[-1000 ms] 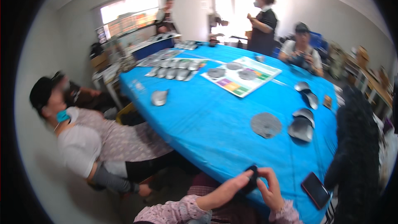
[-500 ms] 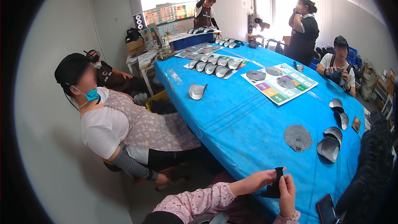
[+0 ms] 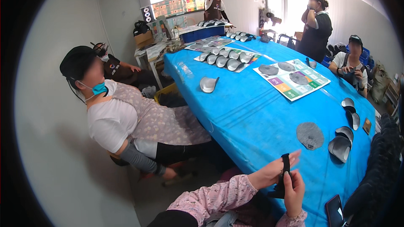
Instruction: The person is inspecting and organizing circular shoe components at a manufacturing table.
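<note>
Honestly, the black strap [image 3: 284, 176] is pinched between left hand [image 3: 269, 173] and right hand [image 3: 294, 191]; it's best kept taut above the blue table [image 3: 252, 113].

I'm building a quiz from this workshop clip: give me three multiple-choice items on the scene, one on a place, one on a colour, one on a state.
1. Where does the round flat grey felt piece lie?
A. on the floor
B. on the table, just beyond the hands
C. on a chair

2. What colour is the plastic table cover?
A. blue
B. red
C. white

3. How is the small black strap-like piece held?
A. lying loose on the table
C. by one hand only
B. between both hands

Answers: 1 B, it rests on the cover ahead of the hands. 2 A, the whole top is blue. 3 B, the left hand and right hand both grip it.
</note>
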Tool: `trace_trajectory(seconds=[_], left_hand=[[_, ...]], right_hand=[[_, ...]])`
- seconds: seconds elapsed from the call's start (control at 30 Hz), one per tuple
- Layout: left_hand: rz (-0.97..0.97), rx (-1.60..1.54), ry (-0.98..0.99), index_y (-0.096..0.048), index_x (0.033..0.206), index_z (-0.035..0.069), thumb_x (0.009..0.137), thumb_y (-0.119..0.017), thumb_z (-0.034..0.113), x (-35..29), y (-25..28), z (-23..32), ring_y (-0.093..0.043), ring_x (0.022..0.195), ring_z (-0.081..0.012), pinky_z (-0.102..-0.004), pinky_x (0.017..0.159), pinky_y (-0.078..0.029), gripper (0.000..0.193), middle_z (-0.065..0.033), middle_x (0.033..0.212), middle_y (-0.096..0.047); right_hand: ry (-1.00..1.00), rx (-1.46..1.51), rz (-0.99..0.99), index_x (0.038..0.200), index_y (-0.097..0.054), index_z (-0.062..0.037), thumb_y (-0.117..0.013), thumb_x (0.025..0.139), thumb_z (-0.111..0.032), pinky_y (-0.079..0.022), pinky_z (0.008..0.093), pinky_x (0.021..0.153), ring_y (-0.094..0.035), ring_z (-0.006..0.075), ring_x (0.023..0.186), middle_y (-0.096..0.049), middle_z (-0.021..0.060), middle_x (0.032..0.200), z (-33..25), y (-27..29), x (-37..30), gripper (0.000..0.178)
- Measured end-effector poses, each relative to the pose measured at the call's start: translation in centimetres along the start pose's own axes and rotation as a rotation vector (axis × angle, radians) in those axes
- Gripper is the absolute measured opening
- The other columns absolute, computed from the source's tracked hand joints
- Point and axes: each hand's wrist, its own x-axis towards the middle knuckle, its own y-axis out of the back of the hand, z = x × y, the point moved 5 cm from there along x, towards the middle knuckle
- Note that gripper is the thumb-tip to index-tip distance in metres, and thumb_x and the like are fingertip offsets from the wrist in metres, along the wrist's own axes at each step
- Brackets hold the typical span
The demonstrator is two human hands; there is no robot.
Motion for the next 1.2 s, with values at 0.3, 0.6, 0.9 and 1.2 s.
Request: trace_trajectory(seconds=[0.3,0.6,0.9,1.2], left_hand=[[0.399,1.053,-0.548,-0.014,0.148,0.014,0.092,-0.054,0.04,2.2,5.2,0.0,-0.01,0.14,-0.037,-0.0498,0.112,-0.016,0.073,-0.0216,0.151,-0.011],[0.391,2.129,-0.273,-0.044,0.133,0.01,0.09,-0.051,0.009,2.9,2.9,0.3,-0.024,0.135,-0.0402,-0.054,0.109,-0.023,0.044,-0.0206,0.146,-0.026],[0.068,-0.519,-0.407,-0.036,0.133,0.006,0.093,-0.049,0.016,1.0,-4.1,8.3,-0.043,0.121,-0.0302,-0.0442,0.099,-0.041,0.043,-0.0159,0.137,-0.037],[-0.032,1.801,-0.907,-0.051,0.119,0.009,0.083,-0.055,0.007,2.6,-6.3,2.7,-0.057,0.093,-0.0211,-0.0342,0.081,-0.045,0.036,-0.0097,0.105,-0.055]], right_hand=[[0.235,-0.32,-0.05,0.077,-0.057,0.0018,-0.068,0.081,-0.011,-0.041,0.0338,0.053,-0.056,0.0298,0.058,-0.058,0.0152,0.067,-1.3,-3.0,-0.4,0.017],[0.576,-0.617,-0.206,0.075,-0.059,-0.0036,-0.075,0.072,-0.012,-0.043,0.0377,0.053,-0.058,0.0309,0.059,-0.059,0.0114,0.067,-3.8,-6.1,-2.3,0.018],[0.466,-0.298,-0.47,0.088,-0.059,-0.003,-0.069,0.078,-0.01,-0.045,0.0381,0.068,-0.058,0.032,0.077,-0.06,0.0139,0.082,1.5,-4.4,-2.9,0.016],[0.474,-0.316,-0.3,0.086,-0.062,-0.0023,-0.071,0.078,-0.011,-0.046,0.0363,0.058,-0.059,0.0328,0.065,-0.062,0.0146,0.075,-2.5,-5.6,-4.1,0.015]])
